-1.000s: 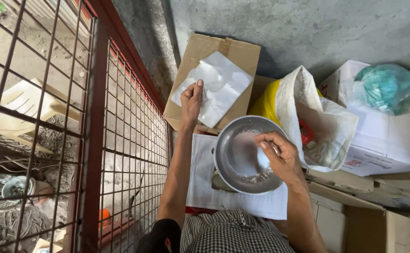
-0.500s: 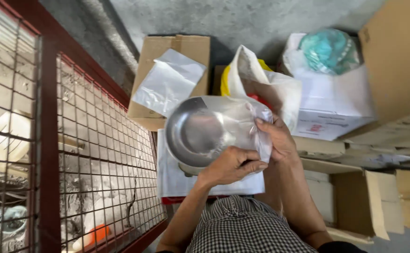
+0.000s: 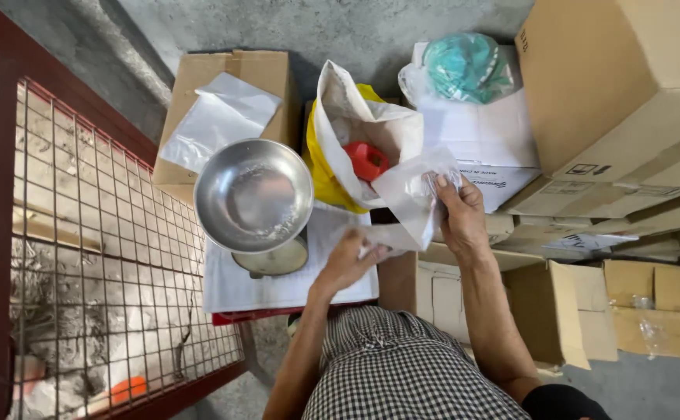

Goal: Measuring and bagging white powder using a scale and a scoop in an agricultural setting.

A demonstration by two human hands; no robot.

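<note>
My left hand [image 3: 349, 260] and my right hand [image 3: 458, 214] both grip a clear plastic bag [image 3: 406, 204], held stretched between them beside the open white sack [image 3: 347, 117]. A red scoop [image 3: 367, 159] lies inside the sack on white powder. To the left, a round metal bowl [image 3: 254, 194] sits on a small scale over a white sheet [image 3: 235, 292]; a trace of powder shows in the bowl. A stack of clear plastic bags [image 3: 217, 118] lies on a brown cardboard box [image 3: 262, 74] behind the bowl.
A red-framed wire mesh fence [image 3: 83, 257] runs along the left. Cardboard boxes [image 3: 612, 85] are stacked at the right, with a white box [image 3: 484, 136] carrying a teal bundle in plastic [image 3: 464, 66]. Grey concrete floor [image 3: 340, 27] lies beyond.
My left hand left the bag stack and took hold of a clear bag with my right hand. Both hands moved from over the bowl to the right, next to the sack.
</note>
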